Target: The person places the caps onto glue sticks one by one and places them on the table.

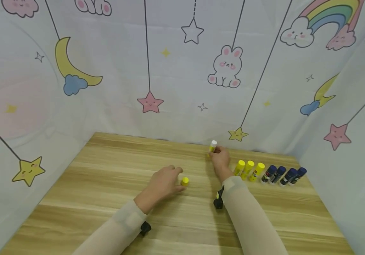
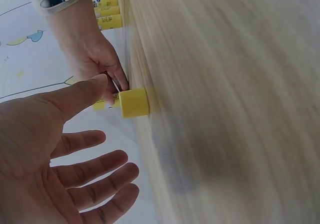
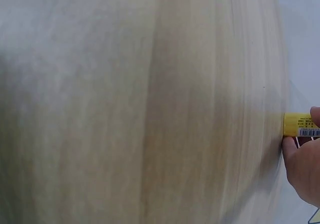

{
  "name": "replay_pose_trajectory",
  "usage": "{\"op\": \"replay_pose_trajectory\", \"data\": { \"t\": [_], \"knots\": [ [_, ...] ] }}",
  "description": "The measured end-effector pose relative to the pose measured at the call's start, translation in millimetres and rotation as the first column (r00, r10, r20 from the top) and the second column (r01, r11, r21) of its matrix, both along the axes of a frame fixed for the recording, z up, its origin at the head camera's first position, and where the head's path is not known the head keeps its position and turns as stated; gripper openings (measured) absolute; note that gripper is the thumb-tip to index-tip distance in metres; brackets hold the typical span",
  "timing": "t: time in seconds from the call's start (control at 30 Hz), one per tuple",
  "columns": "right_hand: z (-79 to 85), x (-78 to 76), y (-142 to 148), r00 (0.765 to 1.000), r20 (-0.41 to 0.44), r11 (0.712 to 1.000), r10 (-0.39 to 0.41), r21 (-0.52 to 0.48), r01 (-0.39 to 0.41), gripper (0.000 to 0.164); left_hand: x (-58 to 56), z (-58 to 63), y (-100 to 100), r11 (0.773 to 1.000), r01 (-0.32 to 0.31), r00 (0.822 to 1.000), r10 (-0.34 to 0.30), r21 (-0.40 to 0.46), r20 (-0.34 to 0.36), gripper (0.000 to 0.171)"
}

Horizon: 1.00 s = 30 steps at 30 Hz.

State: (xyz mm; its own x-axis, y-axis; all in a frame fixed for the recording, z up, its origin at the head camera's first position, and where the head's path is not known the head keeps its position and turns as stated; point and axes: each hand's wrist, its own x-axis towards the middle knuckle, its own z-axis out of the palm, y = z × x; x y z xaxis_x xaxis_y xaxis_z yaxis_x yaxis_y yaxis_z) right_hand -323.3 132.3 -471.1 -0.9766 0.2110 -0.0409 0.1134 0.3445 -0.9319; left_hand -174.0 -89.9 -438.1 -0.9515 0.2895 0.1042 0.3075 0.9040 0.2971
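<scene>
Toward the back edge of the table, my right hand (image 1: 220, 161) pinches a yellow glue stick (image 1: 212, 149) with its white top uncovered. It stands upright, and its lower end meets the wood in the right wrist view, where the label and barcode of the yellow tube (image 3: 296, 125) show. A loose yellow cap (image 1: 185, 182) stands on the table nearer to me. My left hand (image 1: 164, 180) is beside that cap, thumb and fingers spread around its left side. The left wrist view shows a gap between the thumb and the cap (image 2: 134, 103).
To the right of my right hand stands a row of capped glue sticks: three yellow ones (image 1: 248, 170), then several dark blue ones (image 1: 278, 174). A printed white cloth (image 1: 176, 78) hangs behind the wooden table (image 1: 122, 156) and along its sides.
</scene>
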Motion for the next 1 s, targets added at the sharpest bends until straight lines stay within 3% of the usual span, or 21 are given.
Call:
{"op": "replay_pose_trajectory", "data": {
  "t": [0.53,1.0],
  "knots": [
    [3.3,0.7,-1,1.000,0.003,0.999,-0.029,0.027,0.029,0.039,2.4,3.1,-1,1.000,-0.014,1.000,0.014,0.001,0.013,0.060],
    [11.5,17.6,-4,1.000,0.011,1.000,0.010,0.010,-0.010,0.037,-11.6,-5.7,7,0.995,0.098,0.995,-0.098,0.010,0.009,0.046]
  ]
}}
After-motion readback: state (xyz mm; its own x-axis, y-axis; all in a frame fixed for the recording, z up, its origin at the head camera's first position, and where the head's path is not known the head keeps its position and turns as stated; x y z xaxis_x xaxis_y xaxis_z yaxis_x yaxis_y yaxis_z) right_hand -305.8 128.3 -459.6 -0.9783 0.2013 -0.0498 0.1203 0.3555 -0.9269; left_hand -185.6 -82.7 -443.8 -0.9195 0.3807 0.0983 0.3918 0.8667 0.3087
